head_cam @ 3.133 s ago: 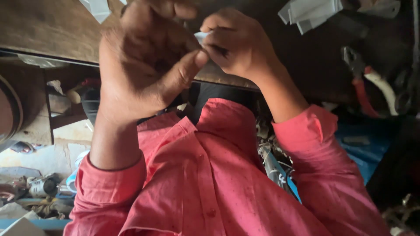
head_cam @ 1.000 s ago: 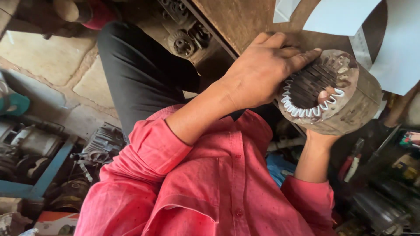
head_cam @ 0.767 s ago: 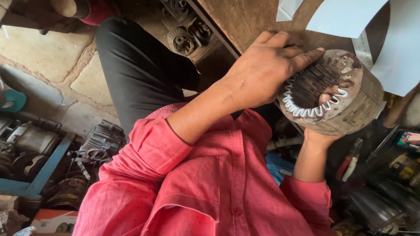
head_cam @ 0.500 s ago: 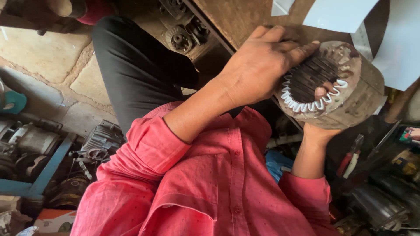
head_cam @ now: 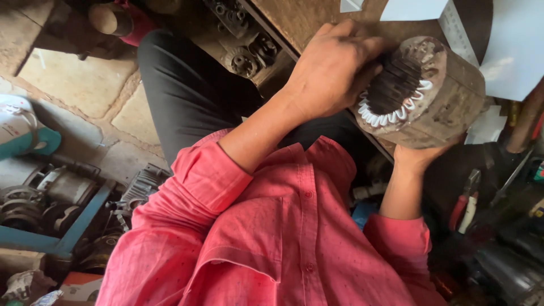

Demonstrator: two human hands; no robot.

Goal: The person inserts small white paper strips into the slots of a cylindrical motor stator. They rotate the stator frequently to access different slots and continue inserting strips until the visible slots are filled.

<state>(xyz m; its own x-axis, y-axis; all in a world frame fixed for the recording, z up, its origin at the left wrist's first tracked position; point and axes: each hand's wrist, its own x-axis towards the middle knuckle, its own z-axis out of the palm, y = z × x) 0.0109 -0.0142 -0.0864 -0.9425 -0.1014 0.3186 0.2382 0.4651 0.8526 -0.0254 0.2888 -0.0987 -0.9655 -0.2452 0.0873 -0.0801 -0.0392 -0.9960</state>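
The left hand (head_cam: 334, 71) lay over the open face of a rusty round motor stator (head_cam: 422, 93) in the upper right of the frame. Its fingers were curled together on the rim, and the thumb pressed near the white insulation ring (head_cam: 391, 116). The right hand (head_cam: 419, 156) held the stator from below, with the palm closed against the outer shell; its fingers were hidden behind the body.

Compared with half a second earlier, the stator was in nearly the same place, but the left hand had slid slightly further over the slotted bore.

The stator sat at the edge of a wooden bench (head_cam: 300, 20), touching white paper sheets (head_cam: 513, 48) at the upper right. Red-handled pliers (head_cam: 464, 201) lay at the lower right, well apart.
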